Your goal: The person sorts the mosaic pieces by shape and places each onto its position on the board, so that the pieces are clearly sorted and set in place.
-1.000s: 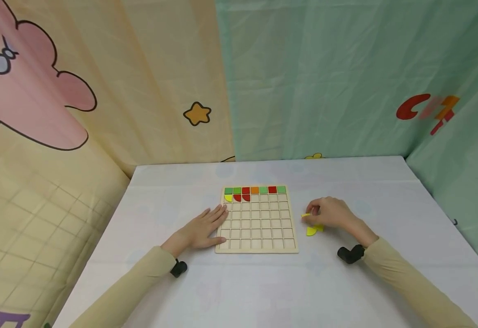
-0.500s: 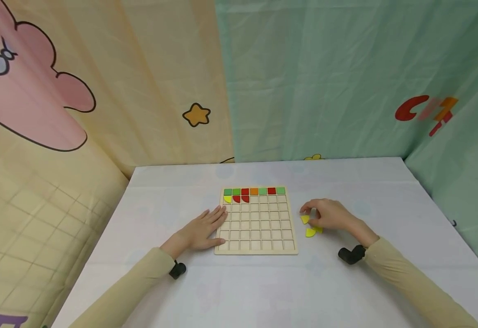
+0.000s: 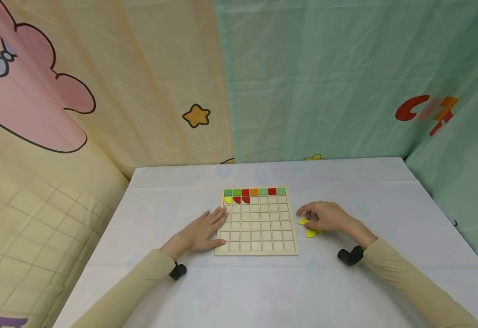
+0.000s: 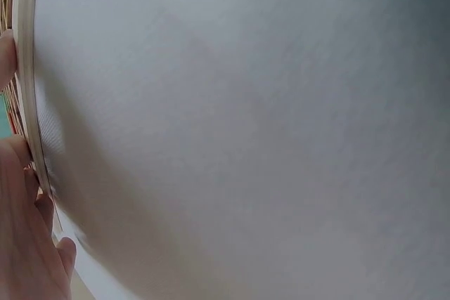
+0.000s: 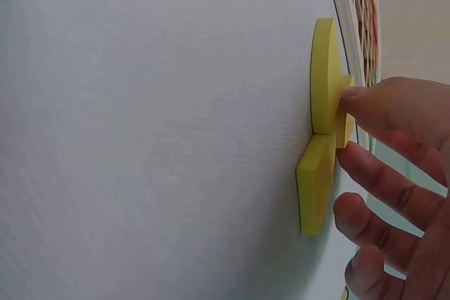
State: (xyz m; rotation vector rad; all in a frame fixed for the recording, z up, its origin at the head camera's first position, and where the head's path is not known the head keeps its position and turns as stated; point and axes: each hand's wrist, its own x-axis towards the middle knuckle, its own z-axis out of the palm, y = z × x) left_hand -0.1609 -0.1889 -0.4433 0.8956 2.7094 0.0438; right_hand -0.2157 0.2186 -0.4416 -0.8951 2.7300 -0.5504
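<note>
My left hand (image 3: 201,231) lies flat with spread fingers over the left edge of a wooden grid board (image 3: 259,253). The board's top row holds green, red and orange squares; below sit a yellow quarter-circle (image 3: 228,200) and two red ones (image 3: 245,199). To the right of the board, my right hand (image 3: 324,216) pinches a yellow piece (image 5: 346,121) between thumb and finger, close over the table. Beside it, in the right wrist view, a yellow rounded piece (image 5: 323,75) and a straight-edged yellow piece (image 5: 315,187) lie touching, partly under the hand.
A white cloth covers the table (image 3: 239,291). Behind it hangs a beige and green curtain (image 3: 304,91) with cartoon prints. A black wrist camera (image 3: 350,255) sits on the right wrist and another (image 3: 178,270) on the left.
My right hand has moved slightly left, toward the board, and the yellow piece at its fingertips has shifted with it. The left hand has stayed in place on the board.
</note>
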